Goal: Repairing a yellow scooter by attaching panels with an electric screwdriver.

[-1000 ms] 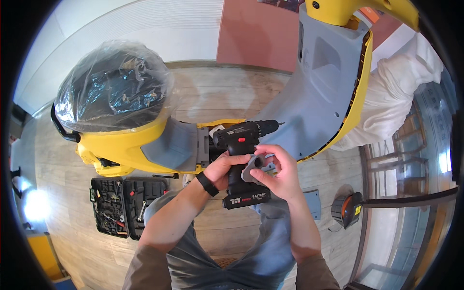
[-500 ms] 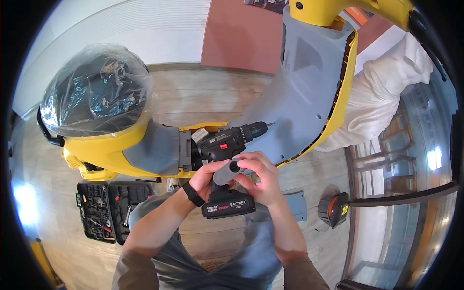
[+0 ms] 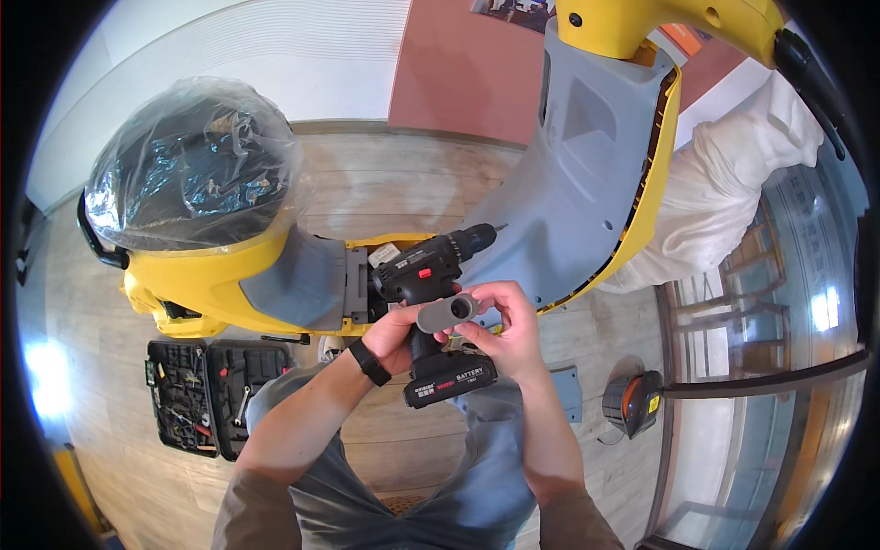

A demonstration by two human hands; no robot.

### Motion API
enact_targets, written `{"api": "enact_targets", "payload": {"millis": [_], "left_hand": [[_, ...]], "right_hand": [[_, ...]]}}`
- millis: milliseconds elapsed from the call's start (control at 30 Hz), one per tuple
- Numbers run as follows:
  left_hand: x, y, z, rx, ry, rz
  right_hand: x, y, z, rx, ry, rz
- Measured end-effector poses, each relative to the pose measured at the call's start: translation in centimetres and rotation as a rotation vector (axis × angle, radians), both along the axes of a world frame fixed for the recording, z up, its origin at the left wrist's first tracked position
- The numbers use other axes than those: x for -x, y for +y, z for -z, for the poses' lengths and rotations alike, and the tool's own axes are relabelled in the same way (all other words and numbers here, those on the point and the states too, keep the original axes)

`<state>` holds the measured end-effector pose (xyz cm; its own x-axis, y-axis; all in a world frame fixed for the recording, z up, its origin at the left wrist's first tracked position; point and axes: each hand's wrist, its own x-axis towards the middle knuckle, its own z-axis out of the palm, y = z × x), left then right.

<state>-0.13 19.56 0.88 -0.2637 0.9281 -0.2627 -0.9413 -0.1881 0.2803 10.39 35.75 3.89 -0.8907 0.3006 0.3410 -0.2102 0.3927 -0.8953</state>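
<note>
A black cordless drill [image 3: 417, 275] with a red switch tilts in front of me, its bit toward the upper right and its battery [image 3: 449, 381] low. My left hand [image 3: 392, 335], a dark band on its wrist, is closed around the drill's handle. The same hand's thumb lies against a short grey tube [image 3: 436, 316], whose round dark opening faces up and right. My right hand [image 3: 510, 328] is curled at that open end, thumb and forefinger at either side of the rim. The inside of the tube and several fingertips are hidden.
Behind the drill stands a yellow and grey scooter [image 3: 587, 165] with an opened bay and a plastic-wrapped seat [image 3: 197, 174]. A tool case [image 3: 183, 399] lies open at left on the floor. A grey panel [image 3: 566, 394] and a black-orange device [image 3: 632, 403] are at right.
The tube has shifted right and upward, and its opening shows more fully. My right fingers have moved off the top of its end to the rim. The drill has turned slightly.
</note>
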Motion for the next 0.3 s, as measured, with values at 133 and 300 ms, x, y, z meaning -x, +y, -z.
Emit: {"api": "enact_targets", "payload": {"millis": [133, 300], "left_hand": [[-0.2, -0.2, 1.2, -0.025, -0.034, 0.02], [0.0, 0.1, 3.7, -0.062, -0.009, 0.062]], "right_hand": [[0.2, 0.0, 0.2, 0.015, 0.06, -0.058], [0.0, -0.3, -1.3, -0.052, -0.037, -0.079]]}}
